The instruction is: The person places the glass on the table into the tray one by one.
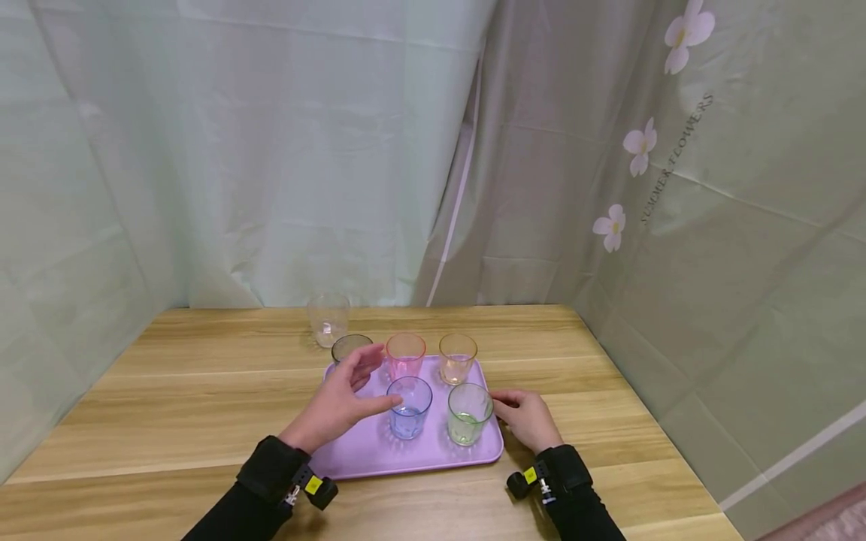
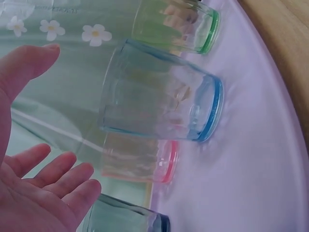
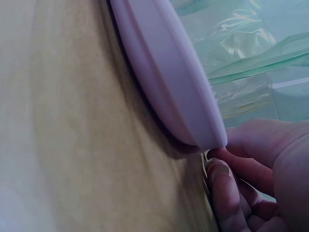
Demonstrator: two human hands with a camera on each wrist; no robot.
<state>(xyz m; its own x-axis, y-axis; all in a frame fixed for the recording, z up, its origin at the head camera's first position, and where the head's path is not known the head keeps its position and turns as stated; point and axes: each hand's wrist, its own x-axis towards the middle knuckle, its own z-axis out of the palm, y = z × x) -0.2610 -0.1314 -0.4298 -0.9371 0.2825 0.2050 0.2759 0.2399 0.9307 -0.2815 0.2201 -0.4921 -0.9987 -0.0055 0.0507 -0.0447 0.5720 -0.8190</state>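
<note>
My left hand hovers over the lilac tray, thumb and fingers spread apart. The blue-tinted glass stands upright just beyond it, and in the left wrist view there is space between my fingers and its wall. At the tray's right edge my right hand pinches the rim, its thumb against the edge and curled fingers low beside the wood. The green glass stands close to that hand. Behind are a pink glass, an amber glass and a dark grey glass, partly hidden by my left hand.
A colourless glass stands on the wooden table behind the tray's left corner. A pale curtain hangs along the back, and flower-printed fabric closes off the right side.
</note>
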